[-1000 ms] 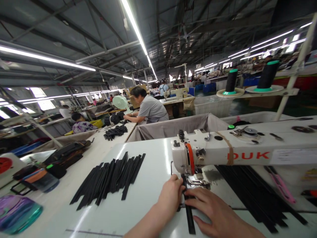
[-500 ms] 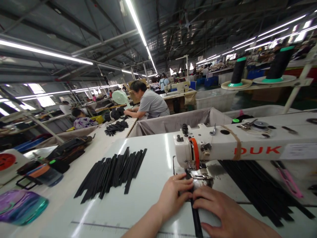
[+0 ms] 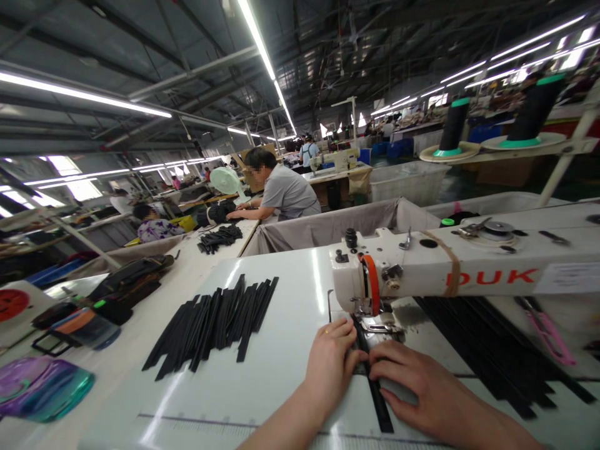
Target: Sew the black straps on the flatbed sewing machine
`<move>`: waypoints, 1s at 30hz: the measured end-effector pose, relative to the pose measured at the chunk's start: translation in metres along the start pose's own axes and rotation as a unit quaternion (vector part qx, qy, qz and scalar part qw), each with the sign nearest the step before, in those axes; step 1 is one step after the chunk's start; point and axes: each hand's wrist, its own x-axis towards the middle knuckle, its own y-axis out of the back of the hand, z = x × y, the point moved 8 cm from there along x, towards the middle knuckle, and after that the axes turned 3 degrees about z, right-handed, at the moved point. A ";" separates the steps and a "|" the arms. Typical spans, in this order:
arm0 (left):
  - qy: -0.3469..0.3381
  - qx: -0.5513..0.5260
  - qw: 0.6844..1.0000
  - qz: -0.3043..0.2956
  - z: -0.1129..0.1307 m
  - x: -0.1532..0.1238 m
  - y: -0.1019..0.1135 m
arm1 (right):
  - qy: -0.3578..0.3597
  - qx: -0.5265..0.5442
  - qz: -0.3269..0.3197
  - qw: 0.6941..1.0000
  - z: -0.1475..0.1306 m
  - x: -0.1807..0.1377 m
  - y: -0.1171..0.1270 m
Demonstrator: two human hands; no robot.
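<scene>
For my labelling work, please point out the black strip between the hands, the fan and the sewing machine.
Black strip (image 3: 378,399), head view: near part.
Fan (image 3: 225,181), head view: round front.
Sewing machine (image 3: 482,257), head view: white arm.

Black narrow fabric strips (image 3: 210,325) set off by a glossy pale grey-green tabletop (image 3: 262,390); bright accents scattered.
The same plain black is repeated in the single flat strip below the needle (image 3: 379,400) and in the long strips fanned at right (image 3: 487,350). The white metal sewing machine (image 3: 497,247) is lettered in red, banded in tan and marked at its head by an orange-red curved piece (image 3: 372,284). The tall black thread cone (image 3: 454,128) is tipped and footed in green. Pink is shown by a slim-handled tool (image 3: 548,337). Purple, blue and teal are blended across a rounded shiny container (image 3: 44,387). Plain grey is worn on a co-worker's shirt (image 3: 293,190); another garment (image 3: 159,230) is patterned purple and white.
</scene>
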 end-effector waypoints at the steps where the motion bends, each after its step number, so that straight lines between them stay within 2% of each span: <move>1: 0.003 0.003 1.000 0.001 0.000 0.000 -0.001 | 0.000 0.000 0.001 1.000 0.001 0.000 0.000; 8: 0.027 0.047 0.998 -0.022 0.003 0.000 -0.005 | -0.005 -0.001 -0.006 1.000 0.004 -0.001 -0.005; 13: 0.032 0.086 0.995 -0.032 0.005 0.004 -0.007 | -0.002 -0.008 0.033 0.999 0.002 0.001 0.000; 24: -0.003 0.068 0.998 0.010 0.005 0.004 -0.008 | 0.010 -0.034 0.072 0.997 0.003 0.000 0.002; 30: -0.017 0.047 0.999 0.010 0.001 0.006 -0.009 | 0.045 -0.023 0.073 0.996 -0.009 -0.001 0.010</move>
